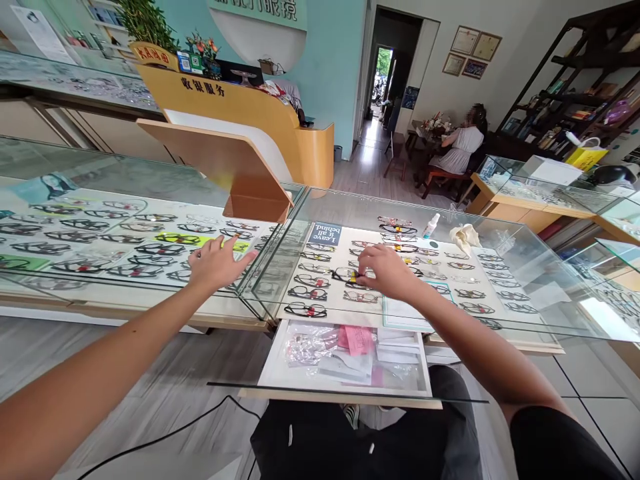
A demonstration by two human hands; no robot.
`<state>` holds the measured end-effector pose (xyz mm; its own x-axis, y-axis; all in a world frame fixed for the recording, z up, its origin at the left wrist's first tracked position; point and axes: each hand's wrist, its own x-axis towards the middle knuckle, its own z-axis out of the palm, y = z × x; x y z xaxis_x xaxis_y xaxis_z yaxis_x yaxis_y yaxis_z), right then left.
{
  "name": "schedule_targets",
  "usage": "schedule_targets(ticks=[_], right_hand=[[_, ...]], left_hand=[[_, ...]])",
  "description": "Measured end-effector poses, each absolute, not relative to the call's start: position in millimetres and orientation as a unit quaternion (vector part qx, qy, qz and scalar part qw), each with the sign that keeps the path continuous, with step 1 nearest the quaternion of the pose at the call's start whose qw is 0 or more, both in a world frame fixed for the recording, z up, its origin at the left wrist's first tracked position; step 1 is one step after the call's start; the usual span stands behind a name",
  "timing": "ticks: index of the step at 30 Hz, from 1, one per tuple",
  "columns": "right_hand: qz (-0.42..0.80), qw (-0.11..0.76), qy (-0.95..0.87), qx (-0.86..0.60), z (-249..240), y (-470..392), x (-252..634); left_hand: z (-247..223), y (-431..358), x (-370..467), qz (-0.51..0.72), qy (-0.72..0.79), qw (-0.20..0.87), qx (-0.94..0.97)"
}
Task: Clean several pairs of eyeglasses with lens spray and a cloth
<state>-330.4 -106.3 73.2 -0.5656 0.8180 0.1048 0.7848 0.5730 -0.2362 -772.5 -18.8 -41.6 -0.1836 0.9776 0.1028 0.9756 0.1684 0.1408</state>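
Observation:
My right hand (387, 270) pinches a dark-framed pair of eyeglasses (342, 274) by one side, above rows of frames on the white display shelf. Around it lie more eyeglasses, among them a dark pair with a red tag (306, 309) near the front. A white-and-teal sheet (403, 315) lies below my right wrist. My left hand (219, 263) is over the left glass case (100, 280), fingers spread and holding nothing. Whether its fingertips touch the glass I cannot tell.
An open drawer (427, 373) with plastic bags and papers juts toward me. Behind the cases stand a slanted wooden board (210, 150) and a yellow counter (240, 110). A spray bottle (431, 226) and a cream cloth (465, 237) lie right. A person (463, 143) sits farther back.

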Motion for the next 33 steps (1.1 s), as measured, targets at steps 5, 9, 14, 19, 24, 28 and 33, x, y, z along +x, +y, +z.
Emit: schedule_targets(ticks=[5, 9, 14, 19, 24, 28, 33], right_hand=[[0.015, 0.019, -0.846, -0.532, 39.5, -57.7, -335.0], [0.004, 0.015, -0.840, -0.543, 23.5, -47.4, -335.2], [0.005, 0.027, -0.845, -0.534, 20.5, -46.6, -338.6], [0.007, 0.024, -0.842, -0.539, 19.5, -47.0, -345.4], [0.012, 0.044, -0.834, -0.550, 32.5, -58.8, -344.9], [0.067, 0.138, -0.862, -0.484, 55.8, -106.3, -353.4], [0.299, 0.058, -0.878, -0.370, 23.2, -174.8, -381.0]], left_hand=[[-41.1, -19.4, -772.5, 0.093, 0.764, 0.005, 0.639], [-40.8, -19.6, -772.3, 0.088, 0.764, 0.004, 0.639], [-42.4, -19.5, -772.3, 0.094, 0.764, 0.003, 0.639], [-43.2, -18.2, -773.2, 0.085, 0.768, 0.009, 0.634], [-40.2, -19.0, -771.4, 0.078, 0.771, 0.010, 0.633], [-39.2, -20.4, -769.5, 0.078, 0.771, 0.010, 0.631], [-40.8, -20.8, -769.3, 0.090, 0.768, 0.003, 0.634]])
